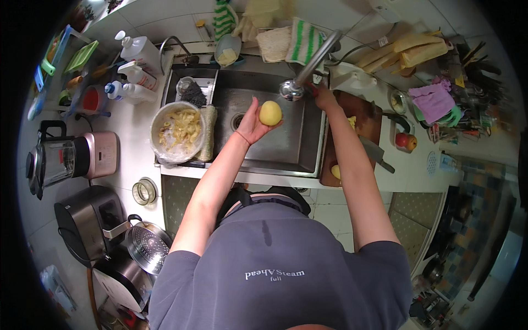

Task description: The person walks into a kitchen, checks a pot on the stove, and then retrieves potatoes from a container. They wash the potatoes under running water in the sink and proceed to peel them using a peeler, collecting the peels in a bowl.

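Note:
On the open palm of my left hand (258, 123) rests a peeled, round yellow fruit or vegetable, perhaps a potato (270, 113), over the steel sink (280, 144). My right hand (326, 98) reaches to the base of the chrome faucet (315, 55), by a red part; its fingers are partly hidden. The faucet head hangs just right of the yellow piece, and whether water runs cannot be told. Under my right forearm lies a wooden cutting board (359, 107) with a cleaver (371, 150) and another yellow piece (336, 171) at its near edge.
A plastic-lined bowl of peelings (177, 132) stands at the sink's left edge. Pump and spray bottles (140, 78) and a blender (62, 159) are farther left. A small tray of fruit (404, 141) sits right of the board. Striped cloths (305, 41) hang behind the sink.

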The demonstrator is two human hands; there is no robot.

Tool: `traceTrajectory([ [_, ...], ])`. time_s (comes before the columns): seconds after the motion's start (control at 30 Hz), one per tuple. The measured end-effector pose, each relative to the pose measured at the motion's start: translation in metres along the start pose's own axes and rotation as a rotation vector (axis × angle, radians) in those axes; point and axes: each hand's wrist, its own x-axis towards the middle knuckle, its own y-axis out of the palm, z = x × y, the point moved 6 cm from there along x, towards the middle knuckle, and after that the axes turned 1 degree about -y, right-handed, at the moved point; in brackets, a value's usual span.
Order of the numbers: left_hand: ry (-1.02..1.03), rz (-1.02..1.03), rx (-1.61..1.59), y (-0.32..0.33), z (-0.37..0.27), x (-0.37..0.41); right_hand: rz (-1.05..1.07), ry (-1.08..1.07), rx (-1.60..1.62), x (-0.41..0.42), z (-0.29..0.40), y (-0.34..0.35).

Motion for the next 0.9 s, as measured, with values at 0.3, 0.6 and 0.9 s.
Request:
traceTrajectory([
  [0.3, 0.103, -0.071, 0.16, -0.014, 0.008, 0.053, 0.545, 0.125, 1.037, -0.069, 0.081, 0.001],
  [0.6, -0.104, 0.226, 0.059, -0.061, 0.023, 0.08, 0.499, 0.192, 1.12, -0.06, 0.127, 0.016],
  [0.9, 0.069, -0.224, 0.048, -0.037, 0.013, 0.033, 0.321, 0.228, 0.979, -0.077, 0.08, 0.009],
])
